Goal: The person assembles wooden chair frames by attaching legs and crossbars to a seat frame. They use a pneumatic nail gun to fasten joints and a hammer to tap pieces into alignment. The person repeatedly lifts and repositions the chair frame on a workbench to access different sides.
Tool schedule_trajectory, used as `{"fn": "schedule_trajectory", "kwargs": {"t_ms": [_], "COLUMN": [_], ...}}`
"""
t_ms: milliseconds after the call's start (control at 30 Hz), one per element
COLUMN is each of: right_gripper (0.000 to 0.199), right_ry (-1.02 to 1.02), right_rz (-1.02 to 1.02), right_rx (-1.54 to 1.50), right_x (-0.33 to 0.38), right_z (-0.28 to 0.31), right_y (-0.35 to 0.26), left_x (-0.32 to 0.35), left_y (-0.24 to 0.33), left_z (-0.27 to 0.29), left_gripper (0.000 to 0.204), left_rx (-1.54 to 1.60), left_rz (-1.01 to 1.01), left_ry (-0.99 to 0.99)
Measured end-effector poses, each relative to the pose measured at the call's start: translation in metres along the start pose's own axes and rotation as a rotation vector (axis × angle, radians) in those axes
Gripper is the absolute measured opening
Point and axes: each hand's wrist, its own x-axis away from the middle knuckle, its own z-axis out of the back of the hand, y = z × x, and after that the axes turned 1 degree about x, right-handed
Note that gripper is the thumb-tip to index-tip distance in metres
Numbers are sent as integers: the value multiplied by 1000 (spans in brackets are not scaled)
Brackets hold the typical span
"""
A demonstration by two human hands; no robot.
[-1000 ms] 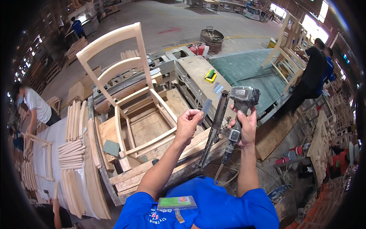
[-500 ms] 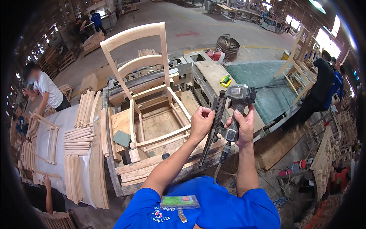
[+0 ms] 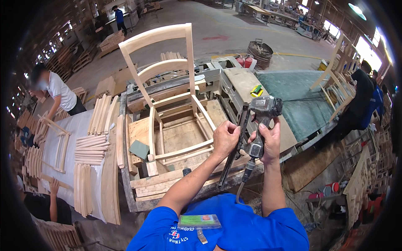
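My right hand (image 3: 270,140) is wrapped round the handle of a dark grey nail gun (image 3: 268,107), held upright with an air hose (image 3: 249,169) at its lower end. The gun's long black magazine (image 3: 229,165) slants down beside it. At the magazine's edge, my left hand (image 3: 226,137) is closed in a pinch; whatever lies between its fingertips is too small to make out. Just beyond my left hand a pale wooden chair frame (image 3: 165,65) stands upright on the wooden workbench (image 3: 155,182), its seat opening uncovered.
A grey-green block (image 3: 139,149) touches the chair's front left corner. Turned sticks (image 3: 90,149) and slats lie on a left table, with two people beside it. Behind the gun are a yellow-green box (image 3: 256,90) and a green tabletop (image 3: 293,96). People handle another chair (image 3: 339,79) at right.
The view has shifted slightly, moving the chair and benches rightward in the picture. My left hand stays pinched at the magazine, a little lower; the right keeps its hold on the nail gun.
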Motion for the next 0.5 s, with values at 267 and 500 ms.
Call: {"fn": "schedule_trajectory", "kwargs": {"t_ms": [267, 500], "right_gripper": [59, 51], "right_ry": [-135, -225], "right_rz": [-59, -147], "right_rx": [-159, -199], "right_x": [-17, -30], "right_z": [-10, -23], "right_y": [5, 12], "left_x": [-20, -38], "left_y": [-7, 11], "left_z": [12, 36], "left_gripper": [34, 31], "left_rx": [720, 901], "left_rz": [415, 531], "left_ry": [-186, -226]}}
